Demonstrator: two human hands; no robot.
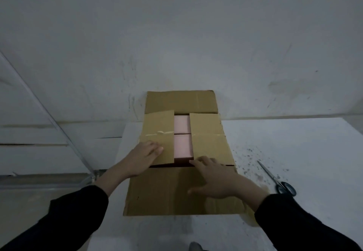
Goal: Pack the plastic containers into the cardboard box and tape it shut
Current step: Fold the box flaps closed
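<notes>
**Folding the box flaps over the pink containers**

Looking down from the head camera, I see the cardboard box (182,152) sitting on the white counter (294,142), pushed close to the wall. Its two side flaps are folded inward, with a gap left between them. Through that gap I can see two pink plastic containers (182,136) lying inside the box, one behind the other and touching. The far flap stands up against the wall, and the near flap lies flat toward me.

My left hand (145,156) rests flat on the left side flap (159,132), fingers spread loosely and gripping nothing. My right hand (212,178) lies open as well, palm down over the near flap (167,191), its fingertips reaching the front edge of the right side flap (208,136). Both sleeves are dark.

A pair of scissors (279,182) with dark handles lies on the counter to the right of the box, apart from it, among some dark specks on the surface.
</notes>
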